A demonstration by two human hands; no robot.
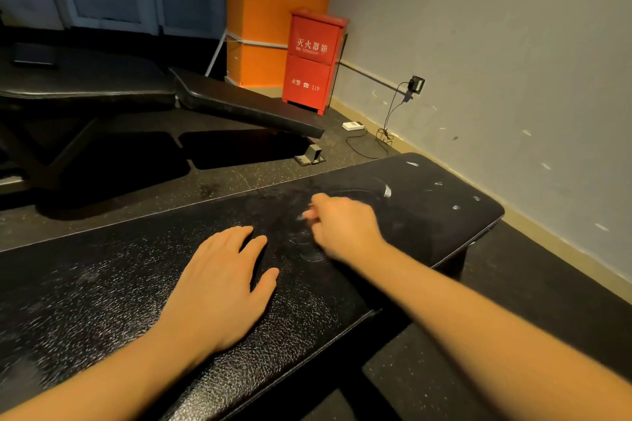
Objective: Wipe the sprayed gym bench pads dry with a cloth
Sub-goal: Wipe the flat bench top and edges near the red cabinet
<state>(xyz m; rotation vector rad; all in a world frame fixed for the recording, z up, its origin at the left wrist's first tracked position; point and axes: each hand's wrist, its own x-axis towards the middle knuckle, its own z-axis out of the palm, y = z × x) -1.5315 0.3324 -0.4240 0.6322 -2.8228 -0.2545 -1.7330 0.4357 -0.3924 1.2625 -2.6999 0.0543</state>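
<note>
The long black bench pad (102,301) lies right in front of you and fills the lower half of the view. Its near part glitters with fine specks, so I judge it is not dry yet. The middle part, around your right hand, shows smeared arcs (they look like wiping traces). The far end looks matte, with some white scuffs.

The second bench (239,102) stands behind, well apart, and its pads are too dark to say if they are wet, so count it as work that is left.

Your left hand (219,287) rests flat on the pad, fingers straight, holding nothing. Your right hand (342,225) is over the smeared zone with curled fingers, but it is blurred, and I cannot tell whether it grasps something. The cloth I cannot find clearly anywhere in the view. My estimate is that you are at an early part of the job.
</note>
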